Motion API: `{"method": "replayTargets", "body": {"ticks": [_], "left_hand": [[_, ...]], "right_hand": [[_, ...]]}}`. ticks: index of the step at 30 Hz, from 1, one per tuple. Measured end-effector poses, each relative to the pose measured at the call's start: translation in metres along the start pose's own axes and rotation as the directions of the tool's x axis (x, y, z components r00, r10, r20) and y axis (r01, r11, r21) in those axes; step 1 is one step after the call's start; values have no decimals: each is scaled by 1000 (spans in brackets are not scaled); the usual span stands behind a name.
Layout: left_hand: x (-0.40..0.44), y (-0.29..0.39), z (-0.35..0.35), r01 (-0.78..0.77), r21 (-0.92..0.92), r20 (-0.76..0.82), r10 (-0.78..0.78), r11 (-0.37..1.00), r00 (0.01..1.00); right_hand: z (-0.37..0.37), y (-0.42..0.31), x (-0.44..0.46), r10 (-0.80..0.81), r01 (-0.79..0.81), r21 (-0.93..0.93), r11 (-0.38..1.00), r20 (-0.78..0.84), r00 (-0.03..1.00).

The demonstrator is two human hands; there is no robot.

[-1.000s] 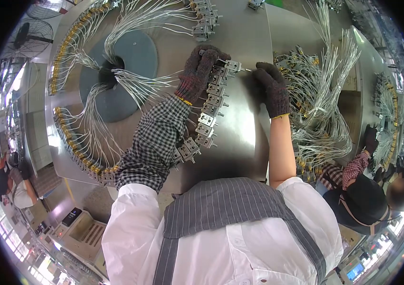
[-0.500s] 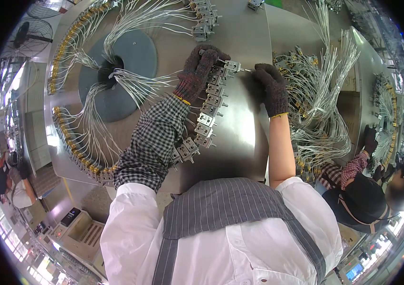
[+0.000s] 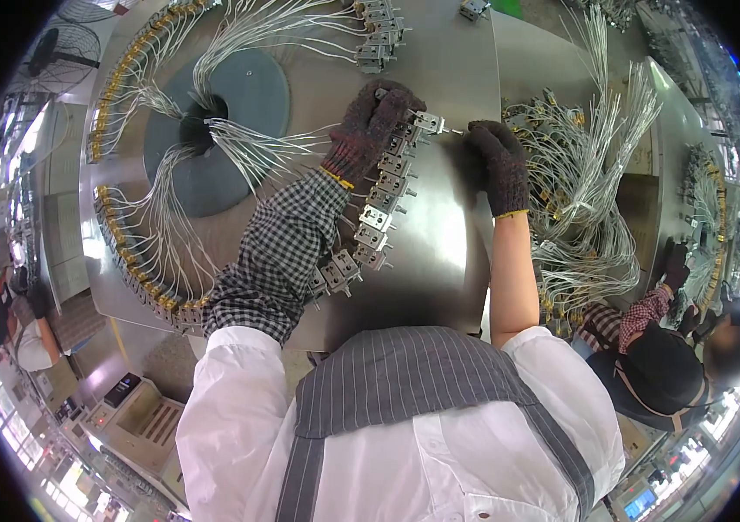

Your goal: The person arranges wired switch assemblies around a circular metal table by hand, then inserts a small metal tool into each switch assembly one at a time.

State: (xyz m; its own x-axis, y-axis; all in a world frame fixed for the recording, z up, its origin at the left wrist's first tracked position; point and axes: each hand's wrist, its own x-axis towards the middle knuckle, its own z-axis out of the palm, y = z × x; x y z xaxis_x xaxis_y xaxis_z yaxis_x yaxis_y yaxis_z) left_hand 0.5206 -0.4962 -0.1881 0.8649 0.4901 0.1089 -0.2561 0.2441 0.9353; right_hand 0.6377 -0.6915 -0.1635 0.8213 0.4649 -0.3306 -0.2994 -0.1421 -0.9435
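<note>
A curved row of small metal blocks [image 3: 393, 184] lies on the steel table. At its upper end my left hand [image 3: 378, 117], in a dark knitted glove, has its fingers closed around or against a metal block [image 3: 427, 123], whose thin pin points right. My right hand [image 3: 498, 157], gloved the same way, is at the tip of that pin with its fingers curled together; whether it pinches the pin is too small to tell. White wires [image 3: 252, 148] run from beside my left wrist into the hole of a grey disc [image 3: 270, 96].
Yellow-tipped wired parts [image 3: 130, 261] curve along the table's left edge. More blocks [image 3: 373, 54] stand at the top. A large wire bundle [image 3: 592, 209] lies to the right. A co-worker [image 3: 661, 370] is at the lower right, another person [image 3: 26, 331] at the far left.
The view has shifted slightly. Both hands keep nearly the same place at the upper end of the row, and the block between them stays there.
</note>
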Motion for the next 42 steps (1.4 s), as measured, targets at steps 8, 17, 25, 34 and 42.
{"method": "replayTargets", "body": {"ticks": [8, 17, 25, 34, 42], "left_hand": [[1, 1, -7, 37, -143, -66, -47, 989, 997], [-3, 5, -4, 92, -19, -73, -93, 996, 993], [-2, -1, 1, -55, -75, -17, 54, 996, 998], [-1, -5, -1, -84, -5, 7, 84, 996, 996], [-3, 4, 0, 31, -96, -88, -40, 995, 995]], "right_hand": [[3, -6, -3, 16, -17, 25, 1000, 27, 1000], [-2, 15, 7, -70, 69, 53, 996, 32, 997], [-1, 10, 2, -48, 47, 43, 998, 12, 999], [-2, 3, -3, -66, 68, -58, 996, 36, 997], [1, 1, -1, 13, -15, 57, 998, 29, 999]]}}
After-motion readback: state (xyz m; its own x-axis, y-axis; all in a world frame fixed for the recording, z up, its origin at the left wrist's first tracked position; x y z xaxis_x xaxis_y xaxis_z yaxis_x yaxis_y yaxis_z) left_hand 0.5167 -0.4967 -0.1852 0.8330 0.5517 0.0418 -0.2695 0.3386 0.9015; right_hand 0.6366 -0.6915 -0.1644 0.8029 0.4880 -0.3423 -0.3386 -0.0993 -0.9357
